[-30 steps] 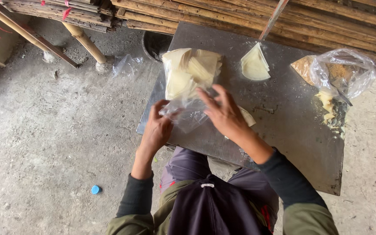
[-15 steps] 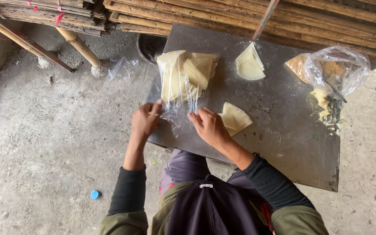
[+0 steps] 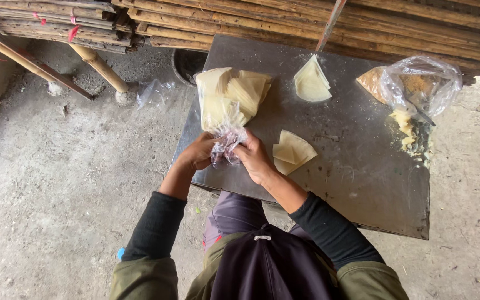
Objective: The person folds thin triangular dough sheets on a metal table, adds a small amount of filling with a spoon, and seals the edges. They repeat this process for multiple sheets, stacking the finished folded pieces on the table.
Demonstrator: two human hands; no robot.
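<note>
While both hands grip the gathered neck of the clear plastic bag [image 3: 226, 108] of folded pale wrappers near the metal table's [image 3: 356, 166] front-left edge, left hand [image 3: 198, 153] should pinch firmly as right hand [image 3: 254, 157] twists, sparing the contents.

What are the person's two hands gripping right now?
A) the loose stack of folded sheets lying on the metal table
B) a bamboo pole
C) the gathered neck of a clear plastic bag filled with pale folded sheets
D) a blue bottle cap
C: the left hand and right hand both pinch the twisted neck of the clear plastic bag packed with pale folded sheets.
</note>
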